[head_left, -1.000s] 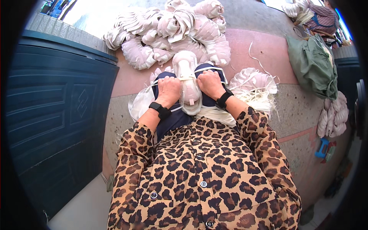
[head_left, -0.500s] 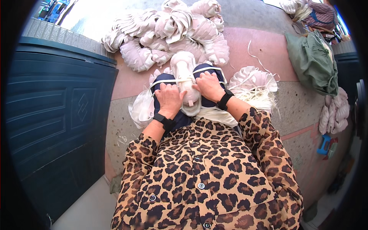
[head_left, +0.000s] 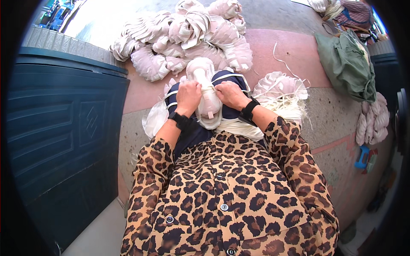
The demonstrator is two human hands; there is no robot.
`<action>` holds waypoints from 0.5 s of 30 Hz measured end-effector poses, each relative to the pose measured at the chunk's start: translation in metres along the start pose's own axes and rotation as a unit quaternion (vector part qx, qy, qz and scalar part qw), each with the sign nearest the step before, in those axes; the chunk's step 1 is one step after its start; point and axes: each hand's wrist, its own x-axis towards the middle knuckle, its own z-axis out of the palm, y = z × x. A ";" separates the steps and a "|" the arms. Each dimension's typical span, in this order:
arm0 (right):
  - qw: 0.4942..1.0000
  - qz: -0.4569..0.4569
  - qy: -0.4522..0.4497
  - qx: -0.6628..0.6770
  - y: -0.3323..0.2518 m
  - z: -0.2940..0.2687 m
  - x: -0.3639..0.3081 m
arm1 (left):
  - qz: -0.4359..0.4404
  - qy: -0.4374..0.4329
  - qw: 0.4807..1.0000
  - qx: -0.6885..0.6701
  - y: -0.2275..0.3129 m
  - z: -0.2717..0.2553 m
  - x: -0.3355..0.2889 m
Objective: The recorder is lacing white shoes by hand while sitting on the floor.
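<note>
I see the pale pink-and-white sneaker upper lying toe-away on the dark navy lap, and I place everything else from it. My left hand is closed on its left flank, and my right hand grips its right flank, so the two hands sit close together with only the shoe's tongue between them. A white lace runs across the top of the shoe between the fingers. Both wrists carry black bands.

Just right of the shoe lies a loose bundle of white laces, spilling to the lap's edge. Beyond its toe sits a heap of matching pale pink shoe uppers on the reddish pavement, near but not touching. Left of the shoe, a tall dark blue panelled bin walls that side off closely. Well to the right, an olive green cloth bag lies on the ground, with bare paving between it and the laces.
</note>
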 end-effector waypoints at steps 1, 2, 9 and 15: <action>0.997 0.042 0.022 0.063 -0.001 0.001 -0.001 | -0.010 -0.053 0.999 0.000 0.003 0.002 0.008; 0.987 0.077 0.050 0.130 -0.001 0.002 -0.002 | -0.011 -0.102 0.995 -0.009 0.006 0.005 0.014; 0.996 -0.047 0.010 -0.069 -0.012 -0.001 0.001 | 0.114 -0.065 0.990 0.052 0.002 0.009 0.015; 0.974 -0.113 0.001 -0.195 -0.021 -0.010 0.011 | -0.104 -0.136 0.923 -0.344 -0.002 -0.010 0.031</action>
